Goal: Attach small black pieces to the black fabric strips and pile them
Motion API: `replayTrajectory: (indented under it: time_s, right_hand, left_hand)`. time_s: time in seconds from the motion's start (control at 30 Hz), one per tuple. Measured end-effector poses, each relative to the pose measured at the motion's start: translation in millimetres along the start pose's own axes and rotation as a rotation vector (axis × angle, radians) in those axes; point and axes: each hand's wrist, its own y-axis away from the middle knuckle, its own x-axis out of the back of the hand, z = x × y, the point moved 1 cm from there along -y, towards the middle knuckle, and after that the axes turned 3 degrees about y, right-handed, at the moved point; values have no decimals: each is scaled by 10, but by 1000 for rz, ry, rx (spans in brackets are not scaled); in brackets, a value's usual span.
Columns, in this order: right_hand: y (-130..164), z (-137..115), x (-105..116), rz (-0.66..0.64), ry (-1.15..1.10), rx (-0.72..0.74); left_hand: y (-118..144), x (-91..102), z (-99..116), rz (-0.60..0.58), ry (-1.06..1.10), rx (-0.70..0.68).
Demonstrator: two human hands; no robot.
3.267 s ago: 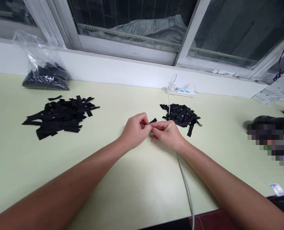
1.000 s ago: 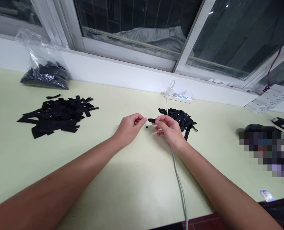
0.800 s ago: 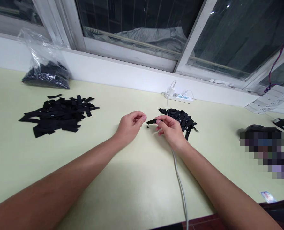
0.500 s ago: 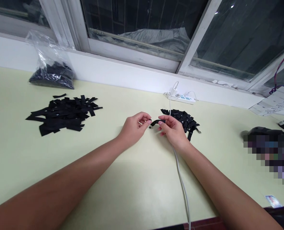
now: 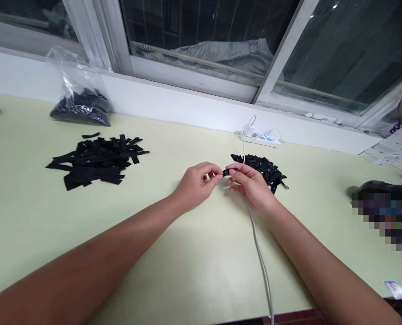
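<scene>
A short black fabric strip (image 5: pixel 226 172) spans the small gap between my hands above the table. My left hand (image 5: pixel 201 184) pinches its left end between thumb and fingertips. From the other side, my right hand (image 5: pixel 251 183) grips the strip with thumb and forefinger, its other fingers curled loosely below. Just behind my right hand lies a pile of short black strips (image 5: pixel 260 167) with small shiny spots. Further off to the left spreads a larger pile of black strips (image 5: pixel 95 160). The fingers hide most of the held strip.
A clear plastic bag (image 5: pixel 81 106) of black pieces stands by the wall. A grey cable (image 5: pixel 257 239) runs under my right wrist, and a white power strip (image 5: pixel 262 139) lies at the back. A dark blurred object (image 5: pixel 384 194) and a small card (image 5: pixel 395 289) are at right.
My left hand has moved right and closed on the end of the strip, which was apart from it before. Less of the strip shows. The view has shifted slightly.
</scene>
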Motion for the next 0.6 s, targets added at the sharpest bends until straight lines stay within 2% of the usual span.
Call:
replayTrajectory:
  time_s: [0.13,0.23,0.43,0.6]
  right_hand:
    - [1,-9,-20,8,41,9]
    - [-3,0,-25,17,42,9]
    - [8,-10,-25,45,38,2]
    - [-8,3,-19,54,49,4]
  left_hand:
    - [29,-25,39,-27,-9,-16]
    - [33,-36,18,-23,8,30]
    - [-17,-33,-85,22,183,197]
    - [-51,-21,-100,-10,316,229]
